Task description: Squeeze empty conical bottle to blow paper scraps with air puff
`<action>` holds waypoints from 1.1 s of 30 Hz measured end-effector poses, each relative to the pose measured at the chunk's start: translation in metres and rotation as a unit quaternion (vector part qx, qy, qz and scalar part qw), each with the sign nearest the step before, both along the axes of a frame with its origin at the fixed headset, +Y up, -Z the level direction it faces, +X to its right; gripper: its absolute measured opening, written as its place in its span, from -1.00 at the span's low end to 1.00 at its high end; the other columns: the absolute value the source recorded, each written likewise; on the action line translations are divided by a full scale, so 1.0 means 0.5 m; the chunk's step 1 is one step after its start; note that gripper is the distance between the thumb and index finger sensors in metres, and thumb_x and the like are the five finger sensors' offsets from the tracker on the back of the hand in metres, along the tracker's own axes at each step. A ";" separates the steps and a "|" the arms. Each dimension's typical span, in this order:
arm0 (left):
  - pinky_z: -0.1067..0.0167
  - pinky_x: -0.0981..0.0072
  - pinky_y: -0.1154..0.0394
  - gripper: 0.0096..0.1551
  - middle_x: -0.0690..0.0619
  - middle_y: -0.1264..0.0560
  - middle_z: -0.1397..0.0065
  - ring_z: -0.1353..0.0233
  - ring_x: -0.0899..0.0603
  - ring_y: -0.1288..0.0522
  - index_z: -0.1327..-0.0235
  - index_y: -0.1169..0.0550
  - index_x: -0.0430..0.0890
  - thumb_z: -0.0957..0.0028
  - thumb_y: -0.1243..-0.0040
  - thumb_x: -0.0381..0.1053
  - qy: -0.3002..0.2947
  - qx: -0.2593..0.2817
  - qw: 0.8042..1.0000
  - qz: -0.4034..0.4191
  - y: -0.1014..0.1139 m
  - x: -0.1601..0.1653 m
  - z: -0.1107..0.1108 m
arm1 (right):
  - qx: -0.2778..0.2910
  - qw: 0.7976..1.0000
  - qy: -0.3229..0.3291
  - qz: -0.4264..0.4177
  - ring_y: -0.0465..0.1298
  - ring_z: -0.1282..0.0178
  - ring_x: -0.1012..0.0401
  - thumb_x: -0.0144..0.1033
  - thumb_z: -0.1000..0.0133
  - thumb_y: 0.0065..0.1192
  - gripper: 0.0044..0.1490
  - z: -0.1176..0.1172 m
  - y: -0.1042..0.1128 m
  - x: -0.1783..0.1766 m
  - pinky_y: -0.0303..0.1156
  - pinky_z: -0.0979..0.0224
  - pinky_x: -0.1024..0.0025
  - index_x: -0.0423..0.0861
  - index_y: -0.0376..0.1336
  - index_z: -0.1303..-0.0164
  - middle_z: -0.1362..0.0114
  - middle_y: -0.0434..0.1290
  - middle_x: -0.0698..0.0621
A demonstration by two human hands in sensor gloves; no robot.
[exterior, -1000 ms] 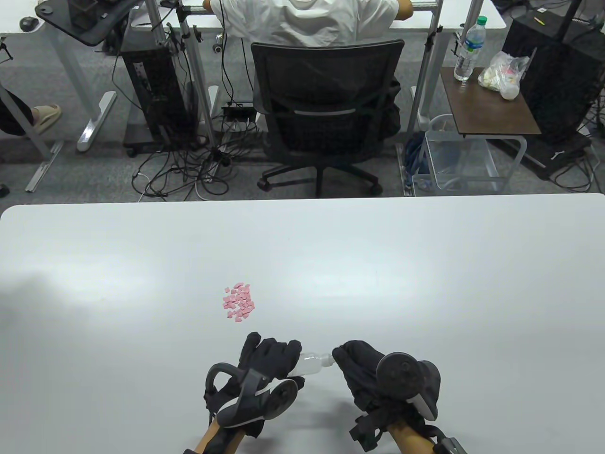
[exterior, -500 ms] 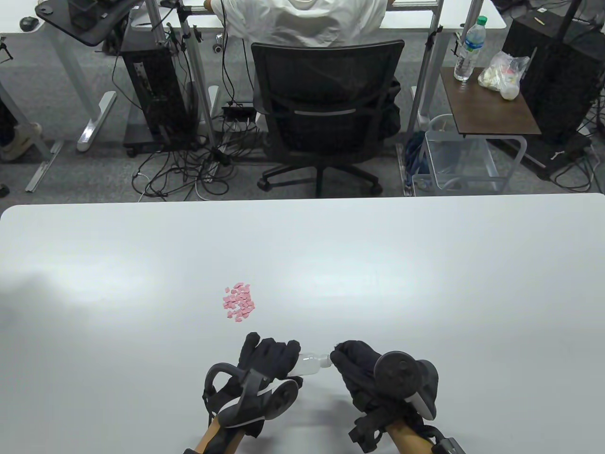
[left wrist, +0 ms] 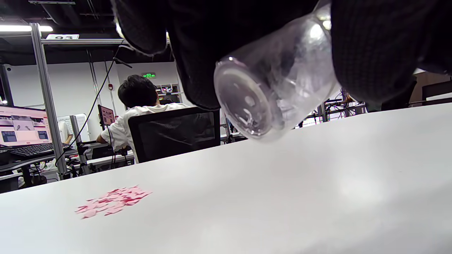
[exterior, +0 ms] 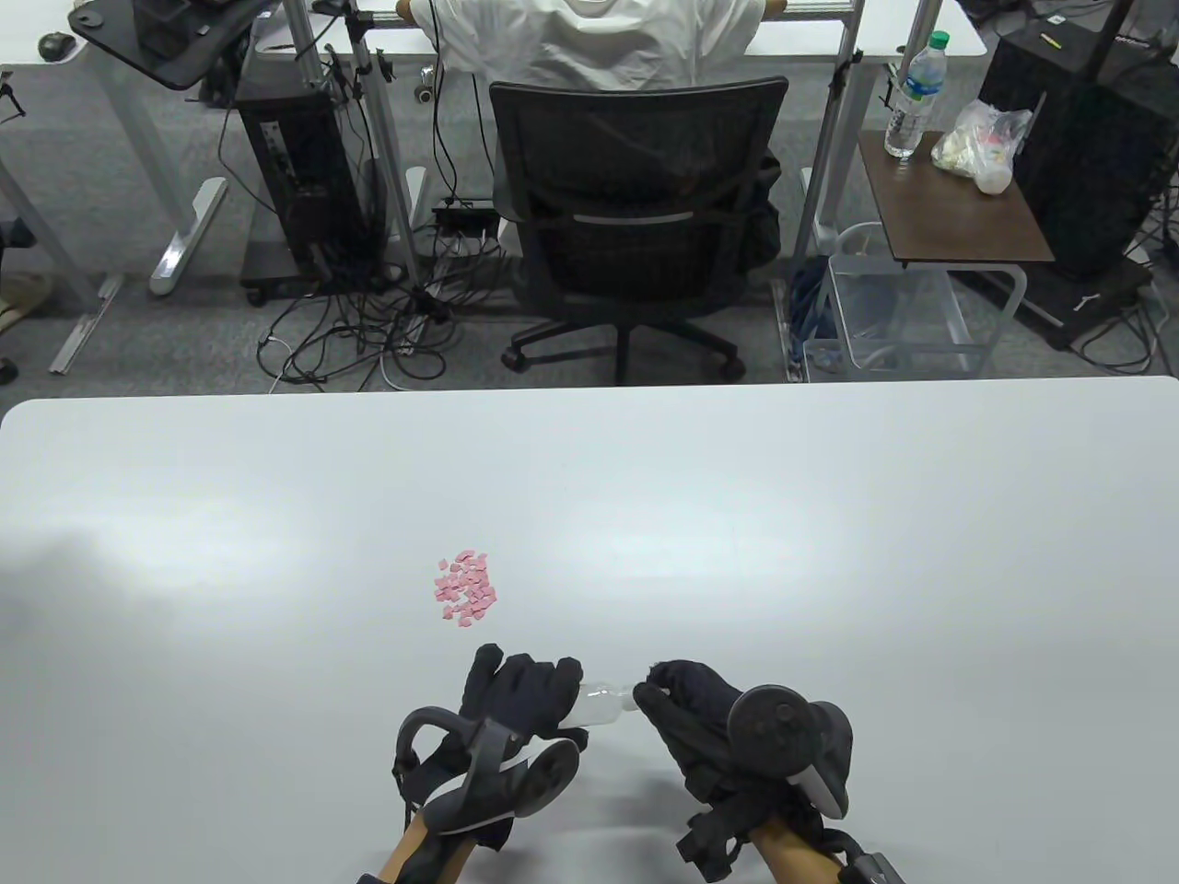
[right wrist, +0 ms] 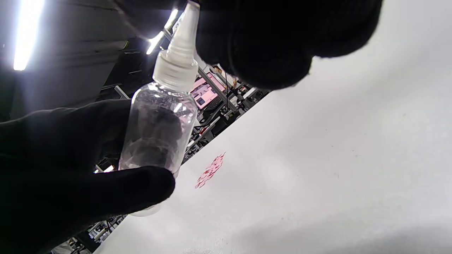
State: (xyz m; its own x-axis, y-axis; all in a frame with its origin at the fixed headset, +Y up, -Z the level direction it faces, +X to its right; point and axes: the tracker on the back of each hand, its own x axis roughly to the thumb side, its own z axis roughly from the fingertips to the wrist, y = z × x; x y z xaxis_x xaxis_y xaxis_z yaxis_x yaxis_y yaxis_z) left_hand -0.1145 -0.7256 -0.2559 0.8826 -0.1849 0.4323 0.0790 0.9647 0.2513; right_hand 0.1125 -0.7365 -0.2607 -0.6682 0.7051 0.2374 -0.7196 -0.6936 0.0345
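Gloved left hand (exterior: 516, 695) grips a clear conical-nozzle bottle (exterior: 597, 704) above the table (exterior: 829, 552), its long axis sideways, nozzle toward the right hand (exterior: 686, 714), whose fingertips pinch the tip. Pink paper scraps (exterior: 465, 589) lie beyond, nearer the left hand.

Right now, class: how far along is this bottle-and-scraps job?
Done: the left hand holds the bottle off the table. In hand: the right hand is at the nozzle tip. Left: aiming and squeezing; the scraps lie in one unscattered pile.
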 end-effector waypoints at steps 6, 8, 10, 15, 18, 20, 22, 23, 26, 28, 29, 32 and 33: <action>-0.57 -0.20 -0.23 -0.11 0.03 -0.60 -0.44 -0.49 -0.18 -0.60 -0.53 -0.46 0.06 0.07 -0.44 0.37 0.004 -0.010 1.000 0.000 -0.002 -0.004 -0.002 | -0.001 1.000 0.022 0.004 0.63 0.09 0.04 -0.31 -0.26 0.20 -0.44 0.001 0.005 -0.006 0.60 0.01 0.08 -0.34 0.33 -0.37 -0.22 0.52 -0.32; -0.57 -0.20 -0.23 -0.11 0.03 -0.60 -0.44 -0.49 -0.18 -0.60 -0.52 -0.46 0.06 0.07 -0.44 0.37 0.005 -0.012 1.000 -0.001 -0.002 -0.004 -0.002 | 0.000 1.000 0.023 0.001 0.63 0.08 0.03 -0.32 -0.26 0.21 -0.44 0.001 0.005 -0.006 0.60 0.00 0.08 -0.34 0.33 -0.39 -0.23 0.51 -0.32; -0.57 -0.19 -0.23 -0.11 0.03 -0.60 -0.44 -0.49 -0.18 -0.60 -0.52 -0.46 0.06 0.06 -0.44 0.37 0.007 -0.011 1.000 -0.003 -0.002 -0.004 -0.001 | 0.010 1.000 0.026 -0.003 0.64 0.08 0.03 -0.22 -0.27 0.22 -0.39 0.002 0.003 -0.006 0.60 -0.01 0.08 -0.33 0.33 -0.39 -0.24 0.51 -0.31; -0.57 -0.20 -0.23 -0.10 0.03 -0.60 -0.44 -0.49 -0.18 -0.60 -0.53 -0.46 0.06 0.07 -0.44 0.37 0.006 -0.011 1.000 0.014 0.003 -0.007 -0.002 | 0.032 0.999 -0.001 -0.016 0.65 0.12 0.06 -0.25 -0.27 0.20 -0.46 0.003 0.010 -0.006 0.61 0.03 0.09 -0.30 0.36 -0.33 -0.18 0.54 -0.28; -0.57 -0.19 -0.23 -0.11 0.04 -0.60 -0.44 -0.49 -0.18 -0.60 -0.52 -0.46 0.06 0.07 -0.44 0.37 0.005 -0.007 1.000 0.026 0.007 -0.009 -0.002 | 0.034 0.999 0.013 -0.032 0.64 0.10 0.06 -0.33 -0.25 0.23 -0.48 0.005 0.021 -0.002 0.61 0.00 0.09 -0.29 0.35 -0.36 -0.21 0.53 -0.29; -0.57 -0.19 -0.23 -0.11 0.03 -0.60 -0.45 -0.49 -0.18 -0.60 -0.53 -0.46 0.06 0.07 -0.44 0.37 0.004 -0.007 0.999 0.040 0.009 -0.012 -0.002 | 0.028 0.998 0.023 -0.052 0.64 0.08 0.04 -0.36 -0.24 0.25 -0.47 0.002 0.030 0.010 0.61 -0.02 0.09 -0.29 0.35 -0.37 -0.24 0.53 -0.29; -0.57 -0.20 -0.23 -0.10 0.03 -0.60 -0.45 -0.49 -0.19 -0.60 -0.53 -0.45 0.05 0.06 -0.43 0.37 0.009 -0.005 0.999 0.045 0.011 -0.016 -0.004 | 0.023 0.997 0.018 -0.072 0.64 0.07 0.04 -0.36 -0.23 0.26 -0.47 -0.003 0.041 0.032 0.61 -0.02 0.08 -0.29 0.35 -0.37 -0.24 0.53 -0.29; -0.57 -0.20 -0.23 -0.10 0.03 -0.60 -0.45 -0.49 -0.19 -0.60 -0.53 -0.46 0.05 0.06 -0.43 0.37 0.013 -0.005 0.999 0.046 0.011 -0.019 -0.005 | 0.022 0.996 0.011 -0.080 0.65 0.07 0.04 -0.35 -0.24 0.26 -0.47 -0.006 0.048 0.046 0.61 -0.02 0.08 -0.29 0.35 -0.37 -0.24 0.53 -0.29; -0.57 -0.20 -0.23 -0.10 0.03 -0.60 -0.45 -0.49 -0.19 -0.60 -0.53 -0.45 0.05 0.06 -0.43 0.37 0.020 -0.006 0.999 0.047 0.011 -0.026 -0.008 | 0.027 0.996 -0.026 -0.078 0.65 0.10 0.05 -0.33 -0.24 0.27 -0.47 -0.027 0.069 0.103 0.61 0.00 0.08 -0.28 0.37 -0.35 -0.21 0.55 -0.28; -0.58 -0.20 -0.22 -0.10 0.03 -0.60 -0.45 -0.49 -0.19 -0.60 -0.54 -0.45 0.05 0.06 -0.43 0.37 0.025 -0.007 0.999 0.045 0.011 -0.032 -0.011 | 0.030 0.996 -0.058 -0.055 0.65 0.11 0.05 -0.33 -0.23 0.28 -0.48 -0.045 0.088 0.149 0.61 0.01 0.09 -0.28 0.38 -0.34 -0.19 0.56 -0.28; -0.57 -0.20 -0.23 -0.10 0.03 -0.60 -0.45 -0.49 -0.19 -0.60 -0.53 -0.45 0.05 0.06 -0.43 0.37 0.028 -0.007 0.999 0.045 0.012 -0.035 -0.012 | 0.030 0.996 -0.079 -0.040 0.65 0.12 0.06 -0.32 -0.23 0.29 -0.48 -0.056 0.099 0.178 0.62 0.02 0.09 -0.27 0.38 -0.34 -0.18 0.56 -0.27; -0.57 -0.20 -0.22 -0.10 0.03 -0.60 -0.45 -0.49 -0.19 -0.60 -0.53 -0.45 0.05 0.06 -0.43 0.37 0.035 -0.011 0.998 0.047 0.012 -0.042 -0.016 | 0.026 0.990 -0.139 -0.012 0.66 0.14 0.07 -0.32 -0.22 0.33 -0.49 -0.082 0.127 0.249 0.62 0.04 0.10 -0.25 0.40 -0.33 -0.14 0.58 -0.25; -0.58 -0.20 -0.22 -0.10 0.03 -0.60 -0.45 -0.49 -0.19 -0.60 -0.53 -0.45 0.05 0.06 -0.43 0.37 0.037 -0.013 0.998 0.048 0.011 -0.044 -0.018 | 0.024 0.986 -0.166 0.002 0.66 0.15 0.07 -0.32 -0.22 0.34 -0.49 -0.092 0.135 0.273 0.62 0.04 0.10 -0.25 0.41 -0.32 -0.13 0.58 -0.25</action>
State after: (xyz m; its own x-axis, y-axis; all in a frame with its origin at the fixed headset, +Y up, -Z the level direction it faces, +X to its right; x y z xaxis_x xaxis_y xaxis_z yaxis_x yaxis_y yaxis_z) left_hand -0.1365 -0.7199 -0.2647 0.9253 -0.0885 0.3688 0.0040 0.9746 0.2239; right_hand 0.2491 -0.6689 -0.3067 -0.7170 0.6961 0.0382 -0.6833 -0.6908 -0.2363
